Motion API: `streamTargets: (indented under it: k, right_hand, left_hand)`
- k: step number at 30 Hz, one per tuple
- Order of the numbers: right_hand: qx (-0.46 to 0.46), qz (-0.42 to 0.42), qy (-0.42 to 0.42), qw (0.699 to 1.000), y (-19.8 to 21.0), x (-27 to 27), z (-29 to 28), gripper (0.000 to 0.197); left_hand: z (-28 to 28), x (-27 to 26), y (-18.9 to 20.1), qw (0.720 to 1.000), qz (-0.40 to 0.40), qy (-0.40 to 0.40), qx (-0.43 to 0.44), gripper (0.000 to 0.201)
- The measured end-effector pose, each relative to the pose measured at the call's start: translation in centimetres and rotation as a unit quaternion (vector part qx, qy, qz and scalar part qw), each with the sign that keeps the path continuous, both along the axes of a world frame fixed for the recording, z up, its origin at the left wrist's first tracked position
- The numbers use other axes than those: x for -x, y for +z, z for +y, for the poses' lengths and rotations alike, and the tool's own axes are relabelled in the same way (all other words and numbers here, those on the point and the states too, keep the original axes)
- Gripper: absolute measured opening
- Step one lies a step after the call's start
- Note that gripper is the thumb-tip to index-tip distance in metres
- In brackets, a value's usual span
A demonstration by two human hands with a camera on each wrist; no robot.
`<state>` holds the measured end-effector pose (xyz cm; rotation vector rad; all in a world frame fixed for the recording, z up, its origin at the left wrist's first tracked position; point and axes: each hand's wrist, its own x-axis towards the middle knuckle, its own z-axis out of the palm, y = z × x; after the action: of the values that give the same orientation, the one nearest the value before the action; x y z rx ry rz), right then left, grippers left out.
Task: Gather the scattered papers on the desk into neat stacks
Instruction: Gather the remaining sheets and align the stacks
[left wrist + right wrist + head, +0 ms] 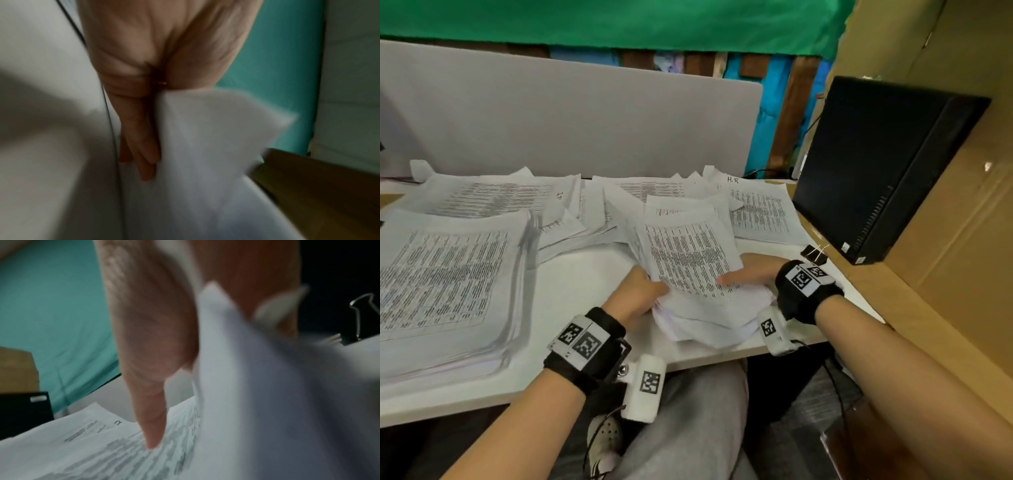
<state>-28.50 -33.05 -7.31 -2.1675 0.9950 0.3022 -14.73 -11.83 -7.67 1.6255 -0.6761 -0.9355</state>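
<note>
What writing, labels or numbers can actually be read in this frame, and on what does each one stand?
"H.R": handwritten at the top corner of the far right sheet.
Handwritten mark on the far left sheet: too blurred to read.
Printed text on the bundle in both hands and on the tall left stack: too small to read.
Stickers on the black computer case: illegible.
Wristband tags: square codes, no words.

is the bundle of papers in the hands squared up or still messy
Messy: the printed white paper bundle gripped by the left hand and right hand shows fanned, offset sheet edges.
</note>
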Motion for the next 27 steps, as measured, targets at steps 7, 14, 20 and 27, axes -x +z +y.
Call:
streamTargets:
  k: [7, 14, 20, 27]
  right_hand:
    - [-0.066, -0.154, -0.136, 0.976, 1.1, 2.9, -0.5, 0.052]
    - [-0.283, -0.260, -0.170, 0.907, 2.1, 4.0, 1.7, 0.072]
    - [-0.381, -0.413, -0.172, 0.809, 4.3, 2.4, 2.9, 0.053]
    - [-0.326, -0.393, -0.168, 0.843, 4.0, 0.2, 2.9, 0.034]
  left_hand:
    - [0.3, 1.4, 3.7, 0.991, 0.096, -0.090, 0.031, 0.023]
    - [1.0, 2.1, 11.8, 0.980, -0.057, -0.158, 0.111, 0.024]
    - [1.4, -1.3, 15.1, 0.977, -0.049, -0.101, 0.181, 0.027]
    - [2.2, -7.3, 8.5, 0.999, -0.014, 0.022, 0.020, 0.022]
